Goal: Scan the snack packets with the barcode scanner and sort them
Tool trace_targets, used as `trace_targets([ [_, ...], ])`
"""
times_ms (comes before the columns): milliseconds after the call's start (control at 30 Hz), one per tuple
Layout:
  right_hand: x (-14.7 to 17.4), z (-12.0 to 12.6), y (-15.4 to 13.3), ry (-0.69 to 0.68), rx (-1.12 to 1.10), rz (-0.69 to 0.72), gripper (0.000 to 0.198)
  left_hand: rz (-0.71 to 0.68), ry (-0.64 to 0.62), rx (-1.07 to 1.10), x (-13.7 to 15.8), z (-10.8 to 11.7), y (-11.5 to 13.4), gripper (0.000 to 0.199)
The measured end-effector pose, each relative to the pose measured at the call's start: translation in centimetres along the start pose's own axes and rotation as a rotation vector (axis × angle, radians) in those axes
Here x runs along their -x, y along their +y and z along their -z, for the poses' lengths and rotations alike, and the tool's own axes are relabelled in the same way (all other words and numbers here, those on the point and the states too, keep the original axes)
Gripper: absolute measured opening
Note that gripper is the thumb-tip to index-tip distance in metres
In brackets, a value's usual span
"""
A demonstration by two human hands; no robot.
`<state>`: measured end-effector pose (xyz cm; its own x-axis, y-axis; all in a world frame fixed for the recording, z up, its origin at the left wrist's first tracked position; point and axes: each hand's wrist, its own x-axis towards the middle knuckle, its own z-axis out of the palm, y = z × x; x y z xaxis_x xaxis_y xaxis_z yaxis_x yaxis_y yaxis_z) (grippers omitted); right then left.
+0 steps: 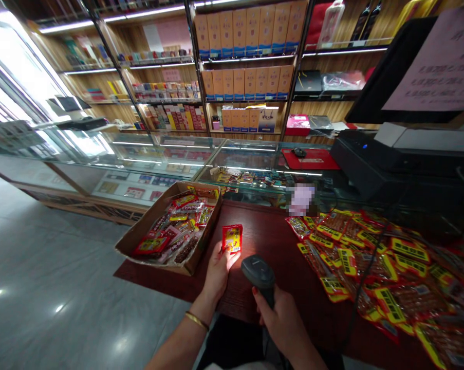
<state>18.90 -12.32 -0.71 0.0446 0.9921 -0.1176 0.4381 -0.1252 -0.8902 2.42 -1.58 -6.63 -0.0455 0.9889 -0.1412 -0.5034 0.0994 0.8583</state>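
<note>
- In left hand (218, 267): one small red-and-yellow packet (232, 237), pinched at lower edge, brightly lit, above dark red tabletop (262, 231).
- In right hand (281, 318): one dark handheld scanner (258, 270), gripped by handle, head near packet.
- To left of packet: one open cardboard carton (181, 268), filled with assorted wrapped packets.
- To right: large heap of packets (355, 257), loosely overlapping; contents seemingly brown sticks, blurred by glossy film.
- Beyond, on glass counter (251, 154): red mat (320, 162) with black mouse (299, 152).
</note>
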Motion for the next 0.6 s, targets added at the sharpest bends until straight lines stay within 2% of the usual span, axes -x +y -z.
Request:
trace_targets([
  [400,-0.72,-0.50,0.48,0.007,-0.017,-0.006,0.056,-0.003,-0.002,0.022,0.06,-0.21,0.35,0.039],
  [600,-0.45,-0.19,0.06,-0.004,-0.007,0.001,0.056,0.034,0.027,0.001,-0.12,0.08,0.04,0.050],
])
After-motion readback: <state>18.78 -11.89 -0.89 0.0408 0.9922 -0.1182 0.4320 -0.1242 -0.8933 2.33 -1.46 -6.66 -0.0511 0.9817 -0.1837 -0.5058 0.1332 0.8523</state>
